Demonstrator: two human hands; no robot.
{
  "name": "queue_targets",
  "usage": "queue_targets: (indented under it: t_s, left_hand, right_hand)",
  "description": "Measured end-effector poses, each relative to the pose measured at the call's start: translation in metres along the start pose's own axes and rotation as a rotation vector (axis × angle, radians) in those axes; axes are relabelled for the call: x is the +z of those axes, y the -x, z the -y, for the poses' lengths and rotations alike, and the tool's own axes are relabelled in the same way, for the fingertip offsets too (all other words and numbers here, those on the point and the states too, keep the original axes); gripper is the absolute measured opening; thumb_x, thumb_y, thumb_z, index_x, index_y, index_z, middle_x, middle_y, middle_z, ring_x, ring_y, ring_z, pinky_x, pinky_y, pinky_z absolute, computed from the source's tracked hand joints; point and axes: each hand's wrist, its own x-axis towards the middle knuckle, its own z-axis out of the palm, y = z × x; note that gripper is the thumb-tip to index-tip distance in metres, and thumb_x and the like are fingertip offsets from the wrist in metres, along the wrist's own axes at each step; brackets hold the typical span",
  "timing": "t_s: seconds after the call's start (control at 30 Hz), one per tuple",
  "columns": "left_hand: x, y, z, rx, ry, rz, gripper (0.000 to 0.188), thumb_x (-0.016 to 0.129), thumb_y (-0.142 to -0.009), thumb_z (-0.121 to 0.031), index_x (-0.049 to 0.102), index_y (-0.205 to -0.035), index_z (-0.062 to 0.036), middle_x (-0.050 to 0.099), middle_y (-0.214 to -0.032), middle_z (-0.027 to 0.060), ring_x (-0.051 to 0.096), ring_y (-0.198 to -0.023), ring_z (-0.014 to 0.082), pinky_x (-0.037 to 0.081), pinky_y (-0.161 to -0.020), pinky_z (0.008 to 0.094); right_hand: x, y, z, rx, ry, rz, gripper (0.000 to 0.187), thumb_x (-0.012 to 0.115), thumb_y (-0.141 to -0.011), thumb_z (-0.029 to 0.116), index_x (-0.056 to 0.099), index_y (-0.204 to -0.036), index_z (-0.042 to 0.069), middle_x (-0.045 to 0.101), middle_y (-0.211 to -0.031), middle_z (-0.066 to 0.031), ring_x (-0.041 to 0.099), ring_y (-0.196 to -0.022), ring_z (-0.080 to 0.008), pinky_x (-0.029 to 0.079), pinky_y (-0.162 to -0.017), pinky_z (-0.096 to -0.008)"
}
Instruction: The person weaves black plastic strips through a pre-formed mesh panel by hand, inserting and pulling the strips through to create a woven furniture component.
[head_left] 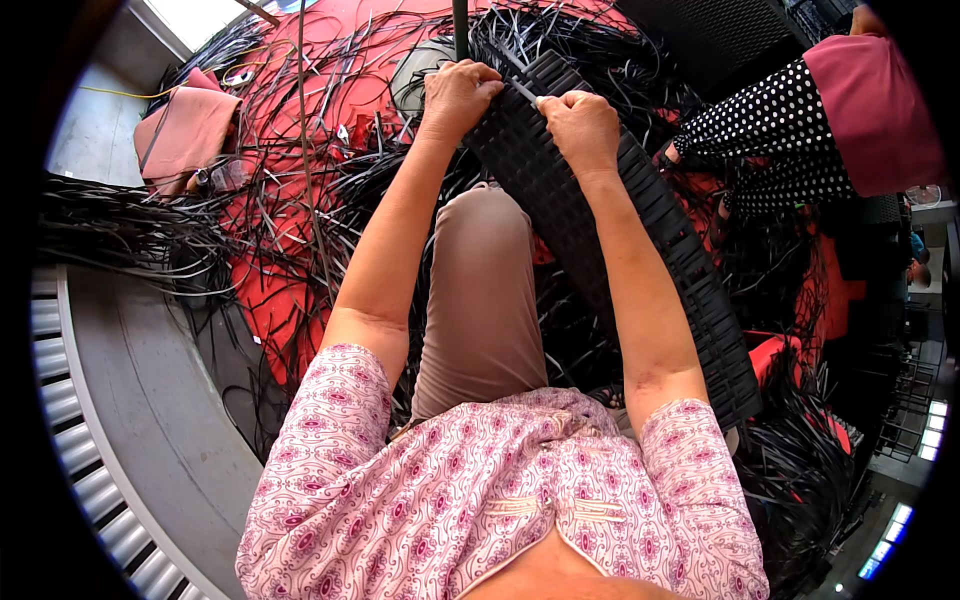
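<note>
Both hands work the far edge of a black woven strip panel (610,230) lying slantwise across the person's raised knee (482,290). Left hand (457,95) is clamped over that edge; right hand (580,128) is closed, seemingly pinching a pale strip end (524,92). Loose black strips (150,235) crowd the red mat (275,300), and another person's dotted sleeve (770,135) sits close on the right.

Setting: a floor-level weaving workshop, informal, probably a craft or cottage workplace. Evidence: loose black strips (130,235) heaped in tangles across a red floor mat (270,310); a partly woven black panel (640,240) of the same strips lying over the seated person's knee; a second person's dotted sleeve (770,135) at the upper right edge amid the same material; bare concrete floor (150,400) at the left edge; folded pink cloth (185,130) near the top left corner.
</note>
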Motion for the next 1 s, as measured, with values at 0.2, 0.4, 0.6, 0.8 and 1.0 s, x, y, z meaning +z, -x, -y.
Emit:
queue_targets:
  t_s: [0.2,0.4,0.6,0.8,1.0]
  left_hand:
    - [0.013,0.001,0.002,0.044,-0.036,0.008,0.022,0.069,-0.085,-0.034,0.079,-0.097,-0.0194,0.073,-0.098,0.001,0.062,-0.107,0.0242,0.039,-0.096,0.0429]
    - [0.02,0.0,0.001,-0.1,0.22,0.01,0.027,0.072,-0.084,-0.027,0.076,-0.104,-0.0107,0.075,-0.096,0.0082,0.07,-0.096,0.0275,0.05,-0.091,0.041]
    - [0.015,0.002,-0.006,0.198,-0.13,-0.023,0.022,0.064,-0.089,-0.022,0.073,-0.105,-0.0086,0.074,-0.096,0.0101,0.069,-0.095,0.0294,0.047,-0.09,0.0415]
    - [0.022,0.008,-0.007,0.207,-0.134,-0.115,0.018,0.061,-0.089,-0.016,0.074,-0.099,-0.0083,0.074,-0.095,0.0096,0.068,-0.092,0.0281,0.047,-0.089,0.0417]
    - [0.022,0.007,-0.009,0.123,-0.068,-0.102,0.017,0.059,-0.088,-0.012,0.073,-0.097,-0.0076,0.073,-0.093,0.0107,0.067,-0.092,0.03,0.05,-0.086,0.0431]
  right_hand:
    - [0.006,-0.002,0.006,0.013,0.142,-0.006,0.035,0.064,-0.081,0.034,0.074,-0.073,0.002,0.07,-0.081,-0.0239,0.07,-0.082,-0.0423,0.055,-0.081,-0.0478]
    - [0.006,-0.001,0.01,-0.003,0.183,-0.027,0.036,0.062,-0.081,0.034,0.074,-0.074,0.001,0.07,-0.082,-0.0255,0.07,-0.082,-0.0425,0.056,-0.081,-0.0484]
    - [0.01,-0.004,0.005,0.0,0.219,-0.042,0.038,0.062,-0.081,0.036,0.074,-0.075,0.001,0.071,-0.083,-0.0257,0.07,-0.083,-0.0424,0.057,-0.081,-0.0482]
    - [0.009,-0.004,0.011,0.018,0.202,-0.02,0.038,0.062,-0.081,0.036,0.074,-0.078,0.0,0.071,-0.084,-0.0265,0.07,-0.084,-0.0427,0.057,-0.081,-0.0485]
    - [0.013,-0.003,0.012,0.032,0.193,0.005,0.038,0.062,-0.082,0.036,0.075,-0.079,0.0,0.07,-0.085,-0.0268,0.07,-0.084,-0.0433,0.057,-0.081,-0.0486]
